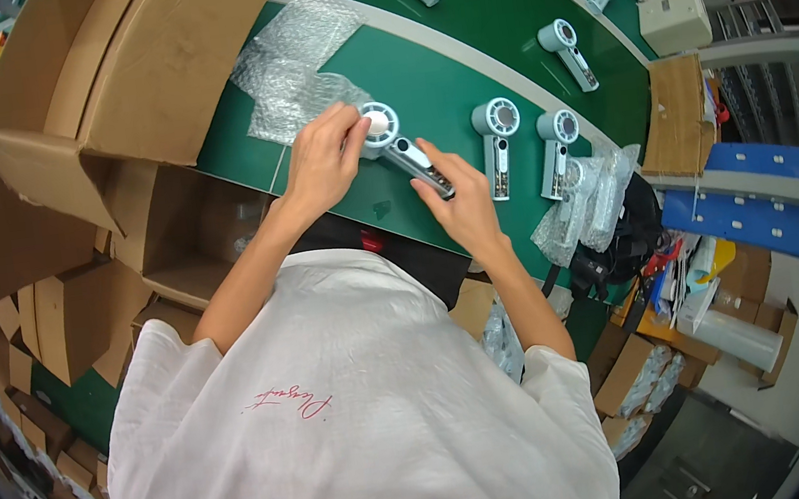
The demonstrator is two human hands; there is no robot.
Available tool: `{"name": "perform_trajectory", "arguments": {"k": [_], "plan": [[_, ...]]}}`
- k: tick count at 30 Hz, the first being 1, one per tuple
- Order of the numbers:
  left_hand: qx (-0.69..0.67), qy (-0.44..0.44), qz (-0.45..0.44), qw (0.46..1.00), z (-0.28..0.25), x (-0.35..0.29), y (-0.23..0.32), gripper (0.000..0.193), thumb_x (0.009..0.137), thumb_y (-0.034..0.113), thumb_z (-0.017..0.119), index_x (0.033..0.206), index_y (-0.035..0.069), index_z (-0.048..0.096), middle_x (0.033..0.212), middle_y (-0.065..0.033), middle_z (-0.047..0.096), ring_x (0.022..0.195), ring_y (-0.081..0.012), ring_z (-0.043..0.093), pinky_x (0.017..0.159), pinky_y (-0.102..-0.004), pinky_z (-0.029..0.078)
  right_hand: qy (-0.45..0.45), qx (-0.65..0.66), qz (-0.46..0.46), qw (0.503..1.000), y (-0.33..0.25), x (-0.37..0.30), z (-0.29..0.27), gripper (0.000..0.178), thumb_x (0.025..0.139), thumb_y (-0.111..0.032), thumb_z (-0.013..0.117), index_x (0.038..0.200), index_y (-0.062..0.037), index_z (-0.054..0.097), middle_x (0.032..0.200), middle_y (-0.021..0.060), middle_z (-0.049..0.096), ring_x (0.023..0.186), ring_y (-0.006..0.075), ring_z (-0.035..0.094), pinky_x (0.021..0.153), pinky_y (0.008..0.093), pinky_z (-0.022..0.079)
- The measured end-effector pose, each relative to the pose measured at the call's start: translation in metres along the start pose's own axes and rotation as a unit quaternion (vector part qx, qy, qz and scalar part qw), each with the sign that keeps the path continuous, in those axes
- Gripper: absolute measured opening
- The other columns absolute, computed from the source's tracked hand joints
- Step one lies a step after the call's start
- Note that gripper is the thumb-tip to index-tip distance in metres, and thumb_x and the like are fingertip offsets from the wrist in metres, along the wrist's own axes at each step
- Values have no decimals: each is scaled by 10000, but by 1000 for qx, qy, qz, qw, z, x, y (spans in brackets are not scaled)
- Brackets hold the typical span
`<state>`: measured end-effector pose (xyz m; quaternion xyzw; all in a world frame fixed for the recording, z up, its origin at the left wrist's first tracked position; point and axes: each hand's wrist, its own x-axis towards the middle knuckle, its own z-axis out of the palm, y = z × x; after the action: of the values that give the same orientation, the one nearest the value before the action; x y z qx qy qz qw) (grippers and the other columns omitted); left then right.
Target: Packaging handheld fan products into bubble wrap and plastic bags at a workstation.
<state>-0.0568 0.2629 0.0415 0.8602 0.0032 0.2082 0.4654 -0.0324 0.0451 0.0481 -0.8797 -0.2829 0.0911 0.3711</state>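
Over the green work table, a pale blue handheld fan (394,156) lies at a slant between my hands. My right hand (460,191) grips its silver handle near the lower end, thumb on one side and fingers on the other. At the round head, my left hand (322,162) has its fingers closed, thumb against a small white piece (377,123) that covers the middle of the head. What that piece is made of, I cannot tell. To the right of my hands lie two similar fans, one nearer (498,141) and another (559,148) beside it.
Clear bubble wrap (298,51) lies beyond my left hand, beside a large open cardboard box (144,71). More fans, including one (568,51), rest on the green belt (491,25) across a pale rail. Plastic-wrapped items (590,199) and a black bag (630,239) sit at the right.
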Motion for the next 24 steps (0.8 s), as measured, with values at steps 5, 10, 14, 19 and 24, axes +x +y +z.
{"name": "perform_trajectory", "arguments": {"k": [5,10,14,19,24], "plan": [[69,-48,107,991,16,-22,30,99,900,29,602,813,32,555,746,-68,507,546,-259,468,526,-372,400,8,-45,-26,999,-16,-4,-2,477,852,-109,689,1303,16,597,1051,151,706,742,222,626,671,310,517],[33,-42,76,996,-2,-32,34,89,864,1,631,812,25,562,726,-66,472,535,-240,438,509,-355,380,16,262,125,957,-5,-5,-30,401,910,-137,636,1280,13,602,937,129,709,587,144,560,536,237,472],[5,-79,126,989,7,-40,67,120,847,-14,646,796,23,544,709,-70,453,530,-220,414,507,-345,367,54,674,291,677,-17,-21,-28,330,992,-192,545,1260,-1,573,893,94,699,489,59,492,418,125,347],[-111,-91,145,979,11,-13,99,160,895,30,619,770,46,521,683,-34,427,545,-138,373,516,-299,346,45,708,353,611,-75,-32,-54,363,1024,-348,492,1180,-34,586,892,52,671,519,86,526,476,203,431],[-356,-83,-64,928,-18,43,118,218,978,118,544,768,60,523,713,30,422,633,-74,336,566,-235,302,-82,714,107,687,-36,-54,-81,398,1038,-400,459,1233,-72,568,1004,62,654,632,124,596,554,238,497]]}}
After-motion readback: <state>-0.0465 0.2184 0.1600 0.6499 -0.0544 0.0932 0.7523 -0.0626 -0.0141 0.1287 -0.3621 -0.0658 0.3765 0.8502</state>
